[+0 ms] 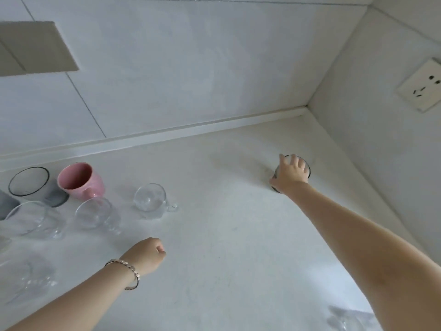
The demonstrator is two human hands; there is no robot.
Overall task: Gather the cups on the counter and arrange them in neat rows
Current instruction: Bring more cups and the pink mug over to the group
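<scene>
Your right hand [290, 174] is stretched to the far right corner of the counter [226, 247], fingers spread and wrapped over a dark-rimmed glass [307, 169] standing there, mostly hidden by the hand. Your left hand [149, 254] is a closed fist holding nothing, wearing a bracelet [126, 271]. Cluster at left: pink mug [80, 180], grey glass [33, 183], clear glass cups [95, 213], one handled clear cup [150, 198] set slightly apart. Open counter lies between cluster and corner. Wall socket [421, 88] on right wall. More clear glassware at lower left and bottom right is blurred and cut off.
</scene>
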